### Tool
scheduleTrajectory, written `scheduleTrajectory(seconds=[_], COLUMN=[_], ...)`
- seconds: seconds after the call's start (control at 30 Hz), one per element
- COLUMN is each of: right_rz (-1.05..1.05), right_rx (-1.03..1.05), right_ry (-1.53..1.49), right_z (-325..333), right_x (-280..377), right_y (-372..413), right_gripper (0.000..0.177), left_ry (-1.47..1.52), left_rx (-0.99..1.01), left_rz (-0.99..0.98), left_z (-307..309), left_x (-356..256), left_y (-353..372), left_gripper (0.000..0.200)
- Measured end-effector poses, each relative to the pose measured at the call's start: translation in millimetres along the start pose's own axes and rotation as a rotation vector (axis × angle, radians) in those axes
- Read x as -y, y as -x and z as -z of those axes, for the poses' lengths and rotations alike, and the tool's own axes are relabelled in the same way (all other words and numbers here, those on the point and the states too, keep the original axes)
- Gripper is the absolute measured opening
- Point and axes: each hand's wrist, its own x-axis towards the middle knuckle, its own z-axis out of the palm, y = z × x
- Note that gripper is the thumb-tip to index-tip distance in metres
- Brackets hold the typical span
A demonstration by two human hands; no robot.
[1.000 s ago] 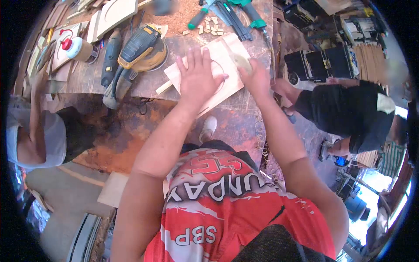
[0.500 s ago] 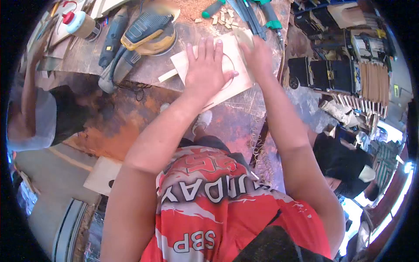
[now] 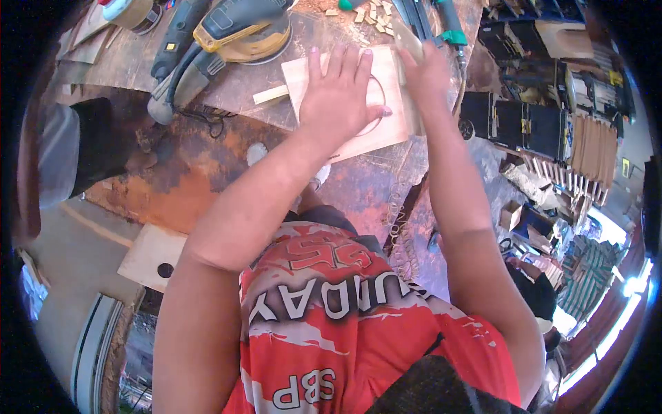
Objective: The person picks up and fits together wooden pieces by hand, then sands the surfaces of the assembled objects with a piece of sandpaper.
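Head | 1 board point(image 3: 394, 124) | L hand point(image 3: 341, 96) flat | R hand point(image 3: 429, 76): 1 sandpaper point(image 3: 407, 38)

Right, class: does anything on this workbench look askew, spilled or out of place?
The wooden board under the left hand lies at an angle to the workbench edge, its near corner seemingly at or past it. Small wood offcuts lie scattered loose near the orbital sander.
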Motion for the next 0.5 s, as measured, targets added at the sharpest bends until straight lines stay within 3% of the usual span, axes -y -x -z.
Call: scheduleTrajectory(seconds=[0.1, 0.17, 0.2, 0.27, 0.33, 0.43, 0.5], right_rz=[-0.056, -0.151, -0.162, 0.010, -0.032, -0.121, -0.057], right_rx=[0.046, 0.138, 0.137, 0.016, 0.043, 0.109, 0.089], right_ry=[0.122, 0.055, 0.056, 0.115, 0.021, -0.032, 0.163], right_z=[23.3, 37.0, 32.3, 10.2, -3.4, 2.4, 17.5], right_x=[-14.3, -20.0, -20.7, -17.2, -1.4, -3.1, -17.5], right_y=[62.1, 91.4, 85.0, 43.9, -5.2, 1.2, 57.8], right_gripper=[0.037, 0.039, 0.039, 0.040, 0.039, 0.037, 0.036], left_ry=[-0.014, -0.023, -0.021, -0.025, -0.011, 0.002, 0.007], left_rx=[-0.022, 0.098, 0.104, -0.024, -0.006, -0.002, -0.018], left_rz=[0.001, 0.004, -0.005, -0.024, -0.021, -0.005, 0.000], left_z=[1.6, 6.1, 4.0, -0.4, 1.5, 2.0, 2.5], left_x=[0.9, 0.2, -0.5, 0.6, 0.0, -1.4, -1.3], left_y=[-1.5, -3.5, -3.1, -1.8, -2.9, -3.3, -4.1], left_gripper=[0.090, 0.091, 0.091, 0.090, 0.090, 0.090, 0.089])
